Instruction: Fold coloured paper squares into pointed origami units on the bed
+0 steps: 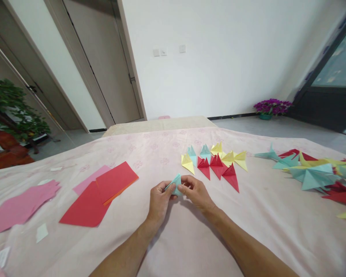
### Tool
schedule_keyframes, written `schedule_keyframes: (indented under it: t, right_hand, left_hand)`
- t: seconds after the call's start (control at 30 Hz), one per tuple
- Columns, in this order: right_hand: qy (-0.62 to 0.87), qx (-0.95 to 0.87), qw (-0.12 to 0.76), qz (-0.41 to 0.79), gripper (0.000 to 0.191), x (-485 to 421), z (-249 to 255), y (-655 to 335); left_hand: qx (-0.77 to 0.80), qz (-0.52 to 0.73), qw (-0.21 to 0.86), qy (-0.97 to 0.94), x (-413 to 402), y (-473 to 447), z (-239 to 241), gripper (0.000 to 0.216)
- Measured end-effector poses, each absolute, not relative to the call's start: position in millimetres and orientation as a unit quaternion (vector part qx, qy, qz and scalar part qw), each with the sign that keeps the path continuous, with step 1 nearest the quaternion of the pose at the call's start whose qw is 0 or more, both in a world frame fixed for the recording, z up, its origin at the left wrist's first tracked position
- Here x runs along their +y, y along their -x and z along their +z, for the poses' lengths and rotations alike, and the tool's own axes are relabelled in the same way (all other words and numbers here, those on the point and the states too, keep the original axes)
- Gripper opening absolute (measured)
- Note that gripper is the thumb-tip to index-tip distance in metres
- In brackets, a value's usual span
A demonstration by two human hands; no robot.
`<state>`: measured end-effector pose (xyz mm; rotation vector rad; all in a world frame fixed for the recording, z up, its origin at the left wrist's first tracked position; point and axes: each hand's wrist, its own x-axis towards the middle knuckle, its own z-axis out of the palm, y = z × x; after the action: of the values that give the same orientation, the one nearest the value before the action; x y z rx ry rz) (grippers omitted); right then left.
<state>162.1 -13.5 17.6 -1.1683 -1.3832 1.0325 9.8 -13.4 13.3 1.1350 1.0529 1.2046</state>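
Observation:
Between my two hands, over the middle of the cloth, is a small piece of folded light-blue paper [177, 181], its pointed tip upward. My left hand [160, 196] pinches its left side, thumb in front. The right side is gripped by my right hand [196, 191], with the thumb against the paper and the fingers curled behind it. Just beyond my right hand stand several folded paper pieces in rows: a red one [231, 177], a yellow one [187, 163] and a light-blue one [205, 152] among them.
Red paper sheets [85, 206] overlap pink and orange ones at the left, near a pink paper stack [23, 204]. Finished paper cranes [314, 175] are heaped at the right. Pink flowered cloth [150, 148] covers the surface. White scraps [42, 232] lie at the left.

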Motion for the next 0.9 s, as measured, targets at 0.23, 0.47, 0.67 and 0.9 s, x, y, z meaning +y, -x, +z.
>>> schedule_keyframes:
  t: [0.23, 0.47, 0.67, 0.9]
  right_hand:
    - [0.501, -0.463, 0.583, 0.440, 0.035, -13, 13, -155]
    - [0.500, -0.420, 0.608, 0.452, 0.040, -9, 7, -155]
    - [0.477, -0.405, 0.635, 0.453, 0.034, -10, 5, -151]
    - [0.476, -0.412, 0.614, 0.477, 0.028, -12, 8, -155]
  left_hand:
    - [0.422, 0.472, 0.615, -0.470, -17, -15, 11, 0.042]
    - [0.421, 0.446, 0.636, -0.468, -17, -15, 8, 0.039]
    - [0.415, 0.432, 0.648, -0.471, -14, -18, 8, 0.041]
    - [0.430, 0.442, 0.596, -0.514, -3, -11, 4, 0.042]
